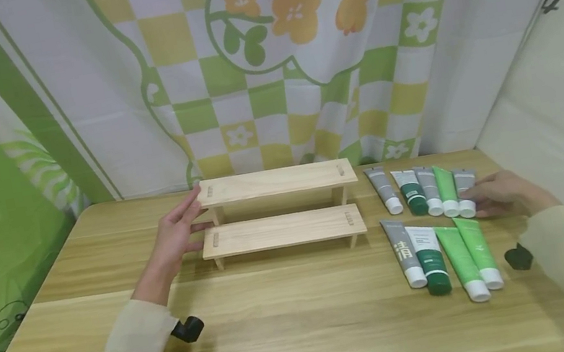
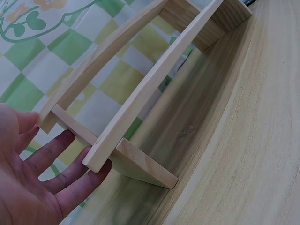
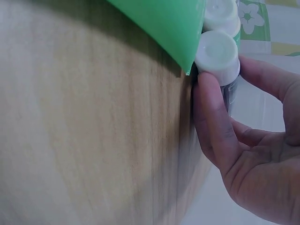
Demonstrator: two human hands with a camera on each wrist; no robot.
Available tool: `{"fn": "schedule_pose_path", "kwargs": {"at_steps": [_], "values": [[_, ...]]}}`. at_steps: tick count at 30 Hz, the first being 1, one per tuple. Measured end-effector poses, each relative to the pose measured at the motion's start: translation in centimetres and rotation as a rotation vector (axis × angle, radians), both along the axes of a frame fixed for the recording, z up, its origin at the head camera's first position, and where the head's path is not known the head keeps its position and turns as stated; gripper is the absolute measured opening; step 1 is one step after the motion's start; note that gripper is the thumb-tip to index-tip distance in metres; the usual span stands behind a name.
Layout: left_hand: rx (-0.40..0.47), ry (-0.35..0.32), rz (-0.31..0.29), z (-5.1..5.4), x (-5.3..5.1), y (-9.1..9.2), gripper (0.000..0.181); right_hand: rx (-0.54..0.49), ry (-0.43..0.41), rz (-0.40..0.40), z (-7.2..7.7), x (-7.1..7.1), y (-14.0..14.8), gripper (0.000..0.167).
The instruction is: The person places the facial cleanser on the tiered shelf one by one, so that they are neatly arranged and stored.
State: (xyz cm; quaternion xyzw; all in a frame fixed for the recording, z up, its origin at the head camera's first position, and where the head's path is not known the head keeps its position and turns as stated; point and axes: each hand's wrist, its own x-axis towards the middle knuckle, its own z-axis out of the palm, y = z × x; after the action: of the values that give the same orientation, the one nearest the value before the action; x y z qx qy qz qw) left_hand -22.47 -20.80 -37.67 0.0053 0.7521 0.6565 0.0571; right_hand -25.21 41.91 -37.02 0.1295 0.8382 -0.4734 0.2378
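A two-tier wooden rack (image 1: 283, 230) stands on the table. My left hand (image 1: 174, 239) touches its left end, with the thumb at the upper board (image 2: 79, 86) and the extended fingers against the side and lower board (image 2: 154, 82). At the right end of the back row of squeeze tubes, my right hand (image 1: 506, 193) pinches a grey tube (image 1: 464, 178) near its white cap (image 3: 218, 54) between thumb and fingers. A green tube (image 1: 446, 188) lies just left of it. In the right wrist view, another green tube (image 3: 164, 28) partly covers the scene.
Farther left in the back row are a grey tube (image 1: 383, 188) and a white-and-green tube (image 1: 410, 191). The front row holds a grey tube (image 1: 401, 249), a white-and-green tube (image 1: 428, 254) and green tubes (image 1: 461, 258). A patterned curtain (image 1: 269, 103) hangs behind the wooden table (image 1: 310, 334).
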Motion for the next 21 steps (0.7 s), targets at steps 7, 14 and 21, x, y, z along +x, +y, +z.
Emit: {"fn": "schedule_pose_path", "kwargs": {"at_steps": [7, 14, 21], "values": [[0.000, 0.006, 0.017, -0.1, -0.1, 0.1, 0.051, 0.000, 0.019, 0.005, 0.4, 0.5, 0.0, 0.081], [-0.011, 0.012, 0.006, 0.0, 0.0, 0.1, 0.051, 0.011, 0.062, -0.008, 1.2, 1.1, -0.3, 0.089], [-0.004, 0.011, 0.010, -0.1, 0.0, 0.1, 0.050, -0.035, 0.157, 0.001, 1.9, 2.0, -1.2, 0.090]]}}
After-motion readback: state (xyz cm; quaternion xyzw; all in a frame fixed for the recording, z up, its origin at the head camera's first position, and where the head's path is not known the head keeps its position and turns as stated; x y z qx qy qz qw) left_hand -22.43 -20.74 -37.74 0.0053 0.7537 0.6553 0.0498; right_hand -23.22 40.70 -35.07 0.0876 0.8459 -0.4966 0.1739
